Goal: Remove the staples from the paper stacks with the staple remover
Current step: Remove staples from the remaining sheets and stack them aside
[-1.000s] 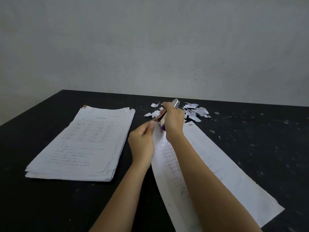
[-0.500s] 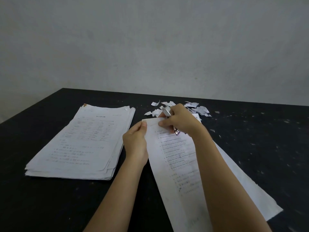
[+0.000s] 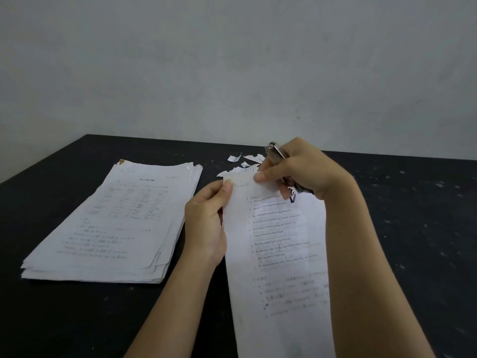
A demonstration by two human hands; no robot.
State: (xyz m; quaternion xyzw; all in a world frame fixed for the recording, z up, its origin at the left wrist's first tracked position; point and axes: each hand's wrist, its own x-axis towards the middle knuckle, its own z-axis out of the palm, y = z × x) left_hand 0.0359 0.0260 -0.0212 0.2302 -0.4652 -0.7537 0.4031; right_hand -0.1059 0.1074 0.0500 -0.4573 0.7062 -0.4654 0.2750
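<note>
Head view: left hand (image 3: 206,223) grip pinches the paper stack (image 3: 278,241) at its top corner; I log the stack on the tabletop (image 3: 413,228). Right hand (image 3: 307,171) grip holds the staple remover (image 3: 275,152) just above that corner, thumb on the paper. Loose pile (image 3: 116,223) left of the stack.

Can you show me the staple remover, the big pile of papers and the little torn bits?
staple remover (image 3: 275,152), head view, its shiny metal top end.
pile of papers (image 3: 116,223), head view, middle of top sheet.
torn paper bits (image 3: 234,158), head view, leftmost scrap.

A black, speckled table (image 3: 413,228) stands against a plain grey-white wall (image 3: 232,60) in dim, even light.
</note>
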